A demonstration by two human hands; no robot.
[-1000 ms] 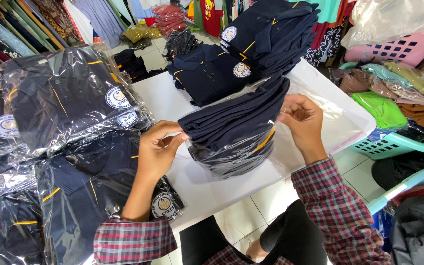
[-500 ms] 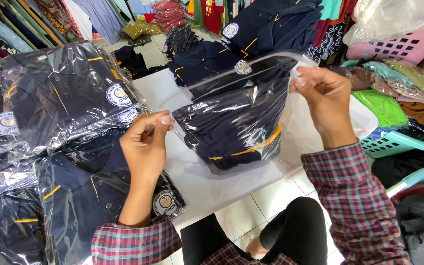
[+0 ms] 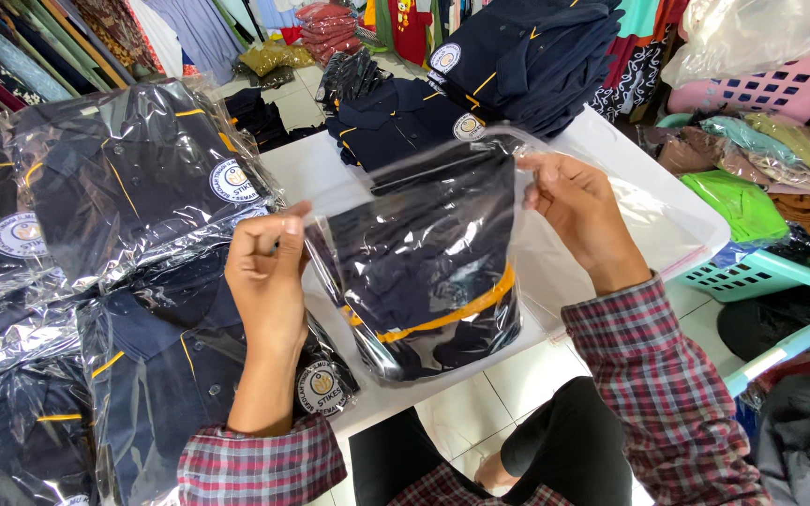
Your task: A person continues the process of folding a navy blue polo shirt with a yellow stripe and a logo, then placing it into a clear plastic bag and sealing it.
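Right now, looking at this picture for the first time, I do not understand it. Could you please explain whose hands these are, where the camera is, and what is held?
There is no machine here. A person in a plaid shirt wears one camera on the head, so you look down at their own two hands. The left hand and the right hand pinch the top corners of a clear plastic bag, held up over a white table. Inside the bag is a folded navy shirt with a yellow stripe. On the left lies a pile of bagged shirts of the same kind. Unbagged navy shirts are stacked at the far end. Baskets of clothes stand on the right.
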